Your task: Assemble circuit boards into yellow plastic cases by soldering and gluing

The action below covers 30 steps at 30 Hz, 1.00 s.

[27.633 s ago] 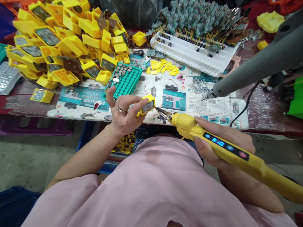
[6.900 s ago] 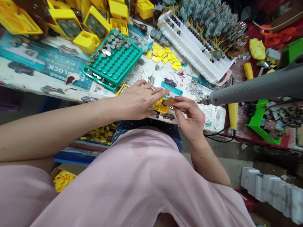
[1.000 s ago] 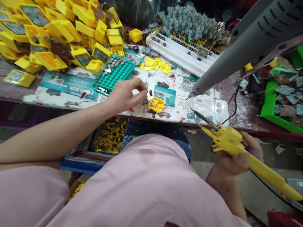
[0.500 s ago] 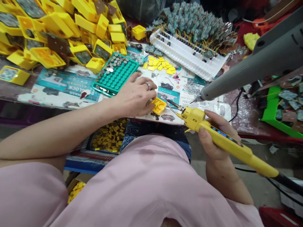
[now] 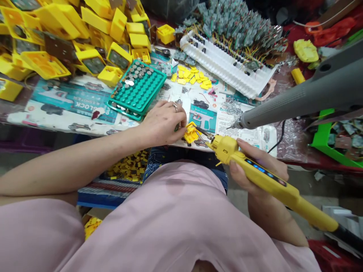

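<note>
Paper [image 5: 202, 115] covers the bench [image 5: 19, 105]; at its six o'clock edge, the open yellow box [image 5: 191, 133] looks light, hard, best pinched by its sides. Right hand [image 5: 265, 158] squeezes the iron [image 5: 266, 177]; left hand [image 5: 162, 124] fingers, I can't tell.

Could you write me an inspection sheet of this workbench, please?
Surface: printed sheet over a dark red table.
Job's things: yellow soldering iron, its tip at an open yellow housing.
Clutter: heaped yellow housings, green tray with silver discs, white rack.
Grips: left grip, a bare hand, beside the open yellow housing, contact unclear; right grip, a bare hand, around the soldering iron.
Cables: black cable, right.
Surroundings: gray tool overhead, green bin right, blue crate below.
</note>
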Motion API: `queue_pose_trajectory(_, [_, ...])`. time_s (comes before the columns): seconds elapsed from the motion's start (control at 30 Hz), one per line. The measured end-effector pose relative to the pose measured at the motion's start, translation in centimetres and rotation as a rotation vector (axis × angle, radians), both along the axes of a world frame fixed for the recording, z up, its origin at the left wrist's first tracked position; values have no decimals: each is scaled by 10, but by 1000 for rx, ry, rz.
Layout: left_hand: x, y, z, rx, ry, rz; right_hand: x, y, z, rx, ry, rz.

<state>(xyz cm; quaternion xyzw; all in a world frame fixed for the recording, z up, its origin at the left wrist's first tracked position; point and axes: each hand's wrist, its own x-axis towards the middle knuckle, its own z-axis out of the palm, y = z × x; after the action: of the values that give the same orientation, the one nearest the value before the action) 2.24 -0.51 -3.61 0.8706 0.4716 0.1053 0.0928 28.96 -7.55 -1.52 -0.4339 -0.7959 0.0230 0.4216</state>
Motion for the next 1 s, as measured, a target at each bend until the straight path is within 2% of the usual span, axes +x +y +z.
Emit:
queue_pose_trajectory(0.4, [-4, -3, -12, 131, -70, -45, -8, 6, 2, 56, -92, 30])
queue_pose_trajectory(0.7, [0, -8, -21, 344, 34, -78, -6, 4, -2, 52, -57, 63])
queue_pose_trajectory(1.0, [-1, -7, -22, 369, 19, -97, -11, 6, 4, 74, -93, 46])
